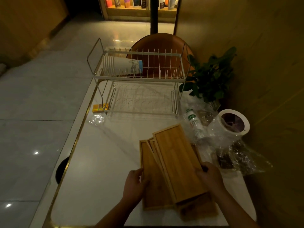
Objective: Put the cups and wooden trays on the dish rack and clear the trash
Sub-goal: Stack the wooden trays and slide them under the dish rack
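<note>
Both hands are on the fanned stack of wooden trays (172, 165) at the near edge of the table (102, 162) — left hand (134, 183) curled around the stack's left rim, right hand (209, 176) gripping the top tray's right edge. Their long axis runs away from the person, toward the dish rack (139, 76) straight ahead, well apart. Stacked cups (121, 64) lie on its upper tier — a forward lift looks next.

I see two bare forearms coming in from the bottom edge, no sleeves, watch, rings or gloves visible on them. My left hand (134, 183) and right hand (209, 176) both show short, unpainted fingers (139, 171) in dim light.
</note>
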